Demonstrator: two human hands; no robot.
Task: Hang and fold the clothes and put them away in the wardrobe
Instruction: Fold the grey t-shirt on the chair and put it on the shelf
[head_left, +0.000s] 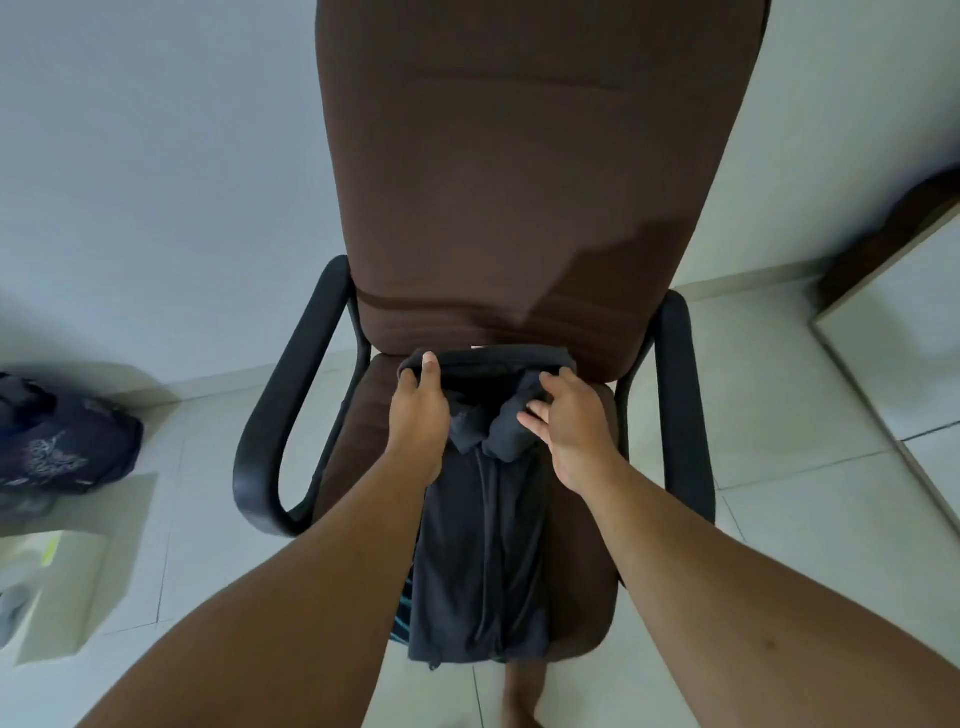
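While the dark grey shirt (480, 545) lies in a long folded strip down the brown fabric seat of the chair (524, 171), the left hand (420, 410) pinches its rolled far edge and the right hand (569, 431) grips the soft bunched collar. Smooth black armrests (283, 415) curve at both sides. A dark blue bag (62, 441) slumps on pale floor tiles at left.

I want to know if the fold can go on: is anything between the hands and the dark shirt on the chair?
Nothing visible. The left hand and the right hand both already grip the dark shirt at its collar end, on the chair seat.
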